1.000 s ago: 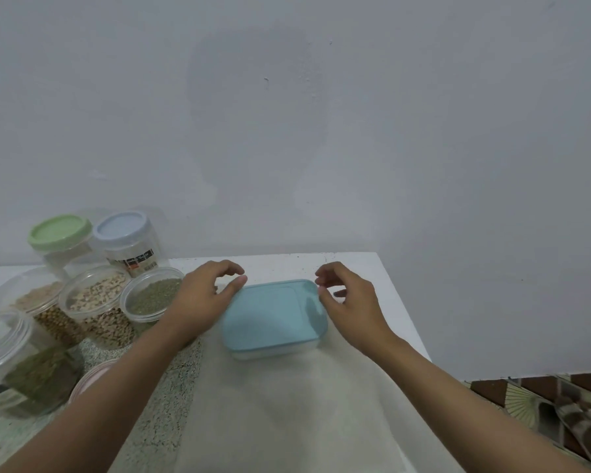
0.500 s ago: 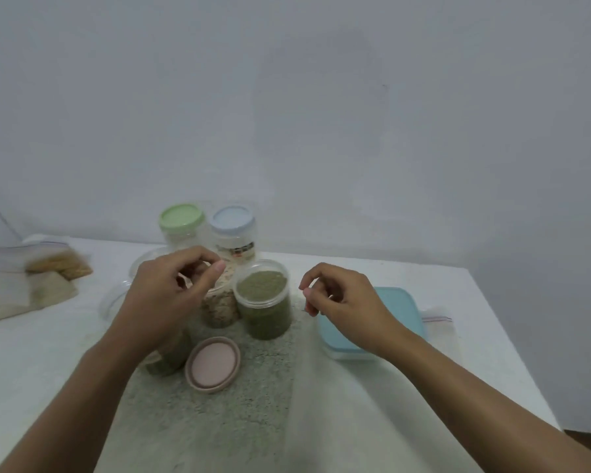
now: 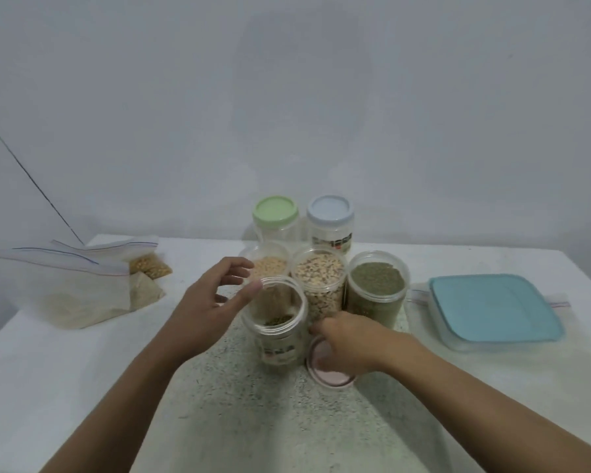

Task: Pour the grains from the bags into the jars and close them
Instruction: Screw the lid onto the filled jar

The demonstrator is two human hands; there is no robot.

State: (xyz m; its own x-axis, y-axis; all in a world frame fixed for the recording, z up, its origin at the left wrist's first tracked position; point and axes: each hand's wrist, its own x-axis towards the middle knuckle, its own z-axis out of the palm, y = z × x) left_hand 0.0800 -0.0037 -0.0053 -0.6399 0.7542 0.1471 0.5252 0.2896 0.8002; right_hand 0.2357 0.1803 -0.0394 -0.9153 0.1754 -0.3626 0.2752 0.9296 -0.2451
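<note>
My left hand [image 3: 212, 308] is hovering with its fingers spread and relaxed beside the open jar [image 3: 276, 322] nearest me, the thumb close to its rim, holding nothing. That jar is standing upright on the speckled mat [image 3: 253, 421] with only a little green grain at its bottom. My right hand [image 3: 347, 339] is lying over the pink lid [image 3: 328, 378], which is sitting flat on the mat just to the right of that jar; its fingertips are blurred and turned away, so I cannot tell whether they are gripping the lid.

Behind the open jar, three more uncapped jars are standing close together: one of yellowish grain [image 3: 270, 264], one of pale beans [image 3: 319, 278] and one of green grain [image 3: 377, 285]. Further back, a green-lidded jar [image 3: 275, 213] and a blue-lidded jar [image 3: 330, 216] are standing capped by the wall.

On the left of the white counter [image 3: 48, 353], zip bags [image 3: 82, 288] are lying with pale and yellow grain inside. On the right, a blue-lidded box [image 3: 492, 305] is resting on a flat bag [image 3: 556, 303].
</note>
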